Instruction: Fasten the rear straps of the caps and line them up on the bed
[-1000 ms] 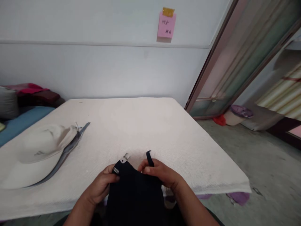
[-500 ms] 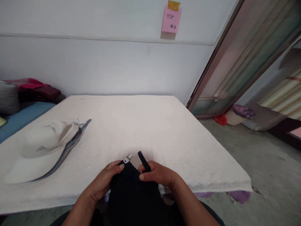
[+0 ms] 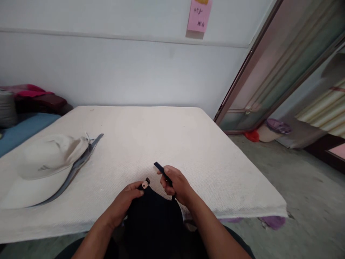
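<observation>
The dark cap (image 3: 155,225) is by the table (image 3: 151,140); our left hand (image 3: 122,203) pinches it beside the buckle (image 3: 145,184), seemingly for steadiness; our right hand (image 3: 178,185) grips the strap (image 3: 160,168), leaving its tip free.

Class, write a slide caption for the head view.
Left hand holds a dark fabric item beside its metal clasp while the right hand grips its strap; a white cap lies at left.

The dark fabric (image 3: 155,216) loses its lower outline in shadow.
</observation>
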{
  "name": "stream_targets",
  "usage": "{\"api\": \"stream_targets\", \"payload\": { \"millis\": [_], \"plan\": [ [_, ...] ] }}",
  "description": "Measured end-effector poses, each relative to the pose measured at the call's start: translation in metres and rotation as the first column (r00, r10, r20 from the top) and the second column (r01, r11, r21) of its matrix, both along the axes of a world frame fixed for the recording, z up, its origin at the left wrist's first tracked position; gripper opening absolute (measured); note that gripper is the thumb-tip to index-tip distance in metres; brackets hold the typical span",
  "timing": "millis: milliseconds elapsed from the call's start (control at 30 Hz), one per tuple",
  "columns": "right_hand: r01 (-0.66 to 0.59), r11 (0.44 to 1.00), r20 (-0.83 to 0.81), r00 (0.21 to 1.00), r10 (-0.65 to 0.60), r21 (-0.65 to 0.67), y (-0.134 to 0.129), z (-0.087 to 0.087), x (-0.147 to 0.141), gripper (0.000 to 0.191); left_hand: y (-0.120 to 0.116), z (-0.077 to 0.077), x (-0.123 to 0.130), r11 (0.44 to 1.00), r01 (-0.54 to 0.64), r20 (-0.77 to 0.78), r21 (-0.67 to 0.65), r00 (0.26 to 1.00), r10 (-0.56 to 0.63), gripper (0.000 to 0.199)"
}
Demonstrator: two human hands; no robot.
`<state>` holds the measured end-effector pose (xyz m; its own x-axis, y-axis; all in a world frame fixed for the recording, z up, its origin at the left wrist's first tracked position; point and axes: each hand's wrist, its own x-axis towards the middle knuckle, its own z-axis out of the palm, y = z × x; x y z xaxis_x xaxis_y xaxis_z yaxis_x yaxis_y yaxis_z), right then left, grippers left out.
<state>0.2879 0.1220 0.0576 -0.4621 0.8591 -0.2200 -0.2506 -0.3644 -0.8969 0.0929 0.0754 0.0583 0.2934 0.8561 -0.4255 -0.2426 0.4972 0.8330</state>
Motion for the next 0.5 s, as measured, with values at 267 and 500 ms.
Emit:
{"api": "stream_targets", "payload": {
  "millis": [267,500],
  "plan": [
    [0.014,0.995,-0.014,1.000,-0.013,0.096,0.004,0.000,0.003,0.012,0.004,0.010,0.010,0.990,-0.019,-0.060,0.136,0.998,0.028,0.026],
    [0.120,0.985,-0.052,0.992,-0.115,0.121,0.015,0.004,0.022,0.005,0.007,0.000,0.010,0.999,-0.045,-0.003,0.009,0.999,0.045,0.021]
  ]
}}
